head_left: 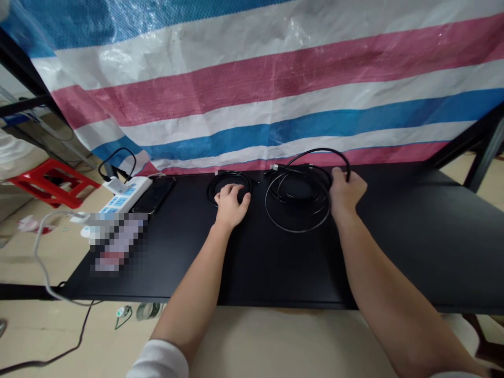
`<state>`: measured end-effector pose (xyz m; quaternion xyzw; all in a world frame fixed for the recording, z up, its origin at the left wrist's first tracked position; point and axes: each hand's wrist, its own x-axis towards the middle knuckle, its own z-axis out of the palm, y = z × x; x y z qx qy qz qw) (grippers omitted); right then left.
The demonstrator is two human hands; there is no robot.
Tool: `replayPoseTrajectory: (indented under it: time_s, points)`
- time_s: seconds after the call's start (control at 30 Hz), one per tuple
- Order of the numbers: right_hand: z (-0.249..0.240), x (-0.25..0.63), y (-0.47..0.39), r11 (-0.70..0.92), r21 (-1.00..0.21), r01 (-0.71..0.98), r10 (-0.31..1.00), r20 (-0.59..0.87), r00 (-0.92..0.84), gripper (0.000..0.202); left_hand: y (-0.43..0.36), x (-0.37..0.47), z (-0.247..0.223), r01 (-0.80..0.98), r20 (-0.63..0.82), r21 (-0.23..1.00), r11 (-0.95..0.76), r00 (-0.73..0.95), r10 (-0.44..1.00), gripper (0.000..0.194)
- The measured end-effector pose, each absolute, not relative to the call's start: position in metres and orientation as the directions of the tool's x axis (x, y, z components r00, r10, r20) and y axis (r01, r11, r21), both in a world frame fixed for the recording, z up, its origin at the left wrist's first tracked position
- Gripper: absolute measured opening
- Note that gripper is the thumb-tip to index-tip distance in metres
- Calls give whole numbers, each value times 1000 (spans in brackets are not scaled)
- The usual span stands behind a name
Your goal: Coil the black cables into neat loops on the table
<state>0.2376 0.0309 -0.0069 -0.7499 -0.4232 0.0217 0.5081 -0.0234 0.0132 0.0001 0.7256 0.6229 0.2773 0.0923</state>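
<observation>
A small coiled black cable (233, 173) lies on the black tabletop (252, 262) near its back edge. My left hand (231, 205) rests over the front of this coil, its thumb and fingers apart; whether it presses on the cable is hard to see. To the right is a larger, looser bundle of black cable (293, 198), with light-coloured connectors (274, 167) at its upper left. My right hand (347, 190) is closed on the right side of this bundle, and one loop rises above the table from it. The fingertips of that hand are partly hidden.
At the left stand a white power strip (136, 188) with plugs, a dark phone (155, 195) and a pixelated item (120, 244). A striped tarp (268, 84) hangs behind the table. A red stool (59, 181) and a grey cord (39, 257) are off its left side.
</observation>
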Motion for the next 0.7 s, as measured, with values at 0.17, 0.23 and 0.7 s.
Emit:
replayPoseTrajectory:
  time_s: [0.17,0.23,0.7]
  points:
    - [17,211,18,-272,-788,552,685,244,686,28,8,-17,0,840,271,485,-242,119,955,39]
    - [19,207,18,-297,-802,518,689,195,698,26,6,-15,-1,834,257,485,-264,153,954,39]
    - [-8,212,22,-81,-571,817,854,383,352,39,8,-15,-4,827,212,482,-288,209,955,39]
